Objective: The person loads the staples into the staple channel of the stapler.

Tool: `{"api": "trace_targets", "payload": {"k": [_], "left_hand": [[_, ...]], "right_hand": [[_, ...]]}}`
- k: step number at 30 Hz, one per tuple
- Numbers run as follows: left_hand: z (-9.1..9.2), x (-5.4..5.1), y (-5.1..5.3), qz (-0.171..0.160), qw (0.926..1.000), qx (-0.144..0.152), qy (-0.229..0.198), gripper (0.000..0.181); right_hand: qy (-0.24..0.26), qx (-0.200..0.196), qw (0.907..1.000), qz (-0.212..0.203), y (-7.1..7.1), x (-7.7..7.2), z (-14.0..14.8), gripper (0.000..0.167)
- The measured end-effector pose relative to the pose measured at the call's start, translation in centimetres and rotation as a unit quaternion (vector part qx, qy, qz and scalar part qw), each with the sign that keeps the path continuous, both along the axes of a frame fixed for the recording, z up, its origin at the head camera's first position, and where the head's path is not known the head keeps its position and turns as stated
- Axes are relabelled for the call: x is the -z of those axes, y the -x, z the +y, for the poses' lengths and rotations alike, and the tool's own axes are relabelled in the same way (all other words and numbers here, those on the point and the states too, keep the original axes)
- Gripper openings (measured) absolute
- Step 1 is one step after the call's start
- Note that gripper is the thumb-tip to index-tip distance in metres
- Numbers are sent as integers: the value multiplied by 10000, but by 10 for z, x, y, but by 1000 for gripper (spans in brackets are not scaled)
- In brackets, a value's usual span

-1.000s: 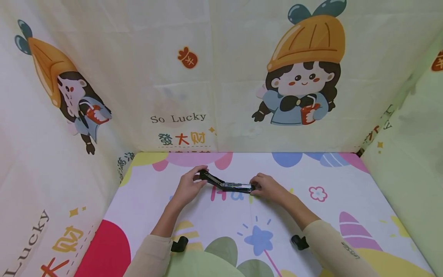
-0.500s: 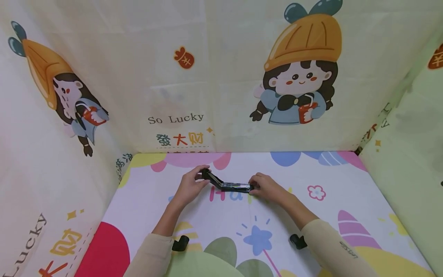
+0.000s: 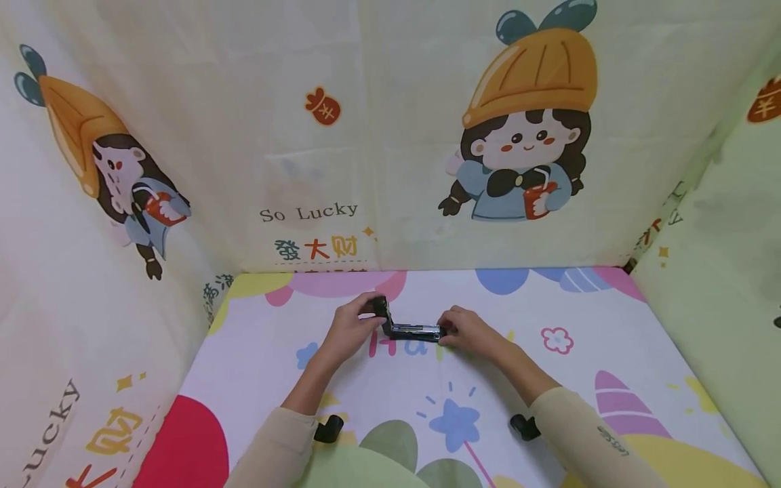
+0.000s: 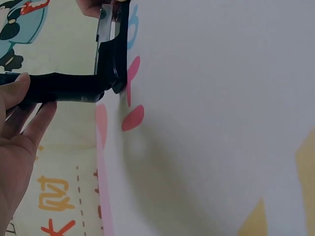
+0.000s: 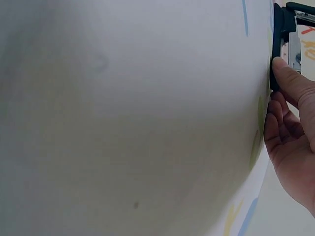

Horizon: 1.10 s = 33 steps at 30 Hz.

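"Between our two hands, the black stapler (image 3: 393, 331) is spread wide at its hinge (image 4: 107, 81). How far along are we, then?"

"Opening it up is done, we would say. Our left hand (image 3: 352, 327) pinches the free end of the upright half (image 4: 64, 87) between thumb and fingers, and our right hand (image 3: 472, 330) grips the far end of the lower half (image 3: 421, 333), with its fingers curled"

"And how does that lower half sit?"

"Just left of our right hand, running level along the tabletop (image 3: 378, 393). We cannot tell whether all of it touches or part is held slightly clear. The other half stands nearly square to it, close beside our left hand"

"Any staples loaded?"

"A silvery metal strip (image 4: 104, 23) shows to the left of our right hand, but whether staples lie in it is too small for us to make out"

"So what is left?"

"The two halves are not folded together, so shutting it is undone, as we judge it. Both hands are taken up with the stapler, so we would call this the middle of the work rather than its end"
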<state>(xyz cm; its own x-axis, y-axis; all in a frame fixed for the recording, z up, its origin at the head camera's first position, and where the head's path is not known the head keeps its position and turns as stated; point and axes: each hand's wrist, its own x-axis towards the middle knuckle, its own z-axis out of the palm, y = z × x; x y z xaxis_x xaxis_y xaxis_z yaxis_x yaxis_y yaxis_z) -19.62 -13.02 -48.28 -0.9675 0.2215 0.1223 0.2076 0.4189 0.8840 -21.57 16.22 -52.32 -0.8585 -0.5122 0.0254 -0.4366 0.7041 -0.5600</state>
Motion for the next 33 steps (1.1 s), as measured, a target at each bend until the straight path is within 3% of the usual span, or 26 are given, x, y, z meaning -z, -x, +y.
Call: {"api": "trace_targets", "payload": {"k": [5, 10, 18, 33], "left_hand": [[11, 1, -1, 134, 9993, 298, 186, 45], [22, 1, -1, 397, 9968, 509, 468, 45], [39, 5, 2, 763, 9890, 764, 1011, 40], [57, 9, 8, 851, 9779, 975, 1640, 38]], "right_hand": [[19, -38, 10000, 90, 0, 3, 1, 29], [29, 73, 9999, -117, 1, 3, 1, 29], [110, 131, 9995, -247, 0, 3, 0, 28], [94, 57, 9998, -145, 2, 0, 1, 28]]}}
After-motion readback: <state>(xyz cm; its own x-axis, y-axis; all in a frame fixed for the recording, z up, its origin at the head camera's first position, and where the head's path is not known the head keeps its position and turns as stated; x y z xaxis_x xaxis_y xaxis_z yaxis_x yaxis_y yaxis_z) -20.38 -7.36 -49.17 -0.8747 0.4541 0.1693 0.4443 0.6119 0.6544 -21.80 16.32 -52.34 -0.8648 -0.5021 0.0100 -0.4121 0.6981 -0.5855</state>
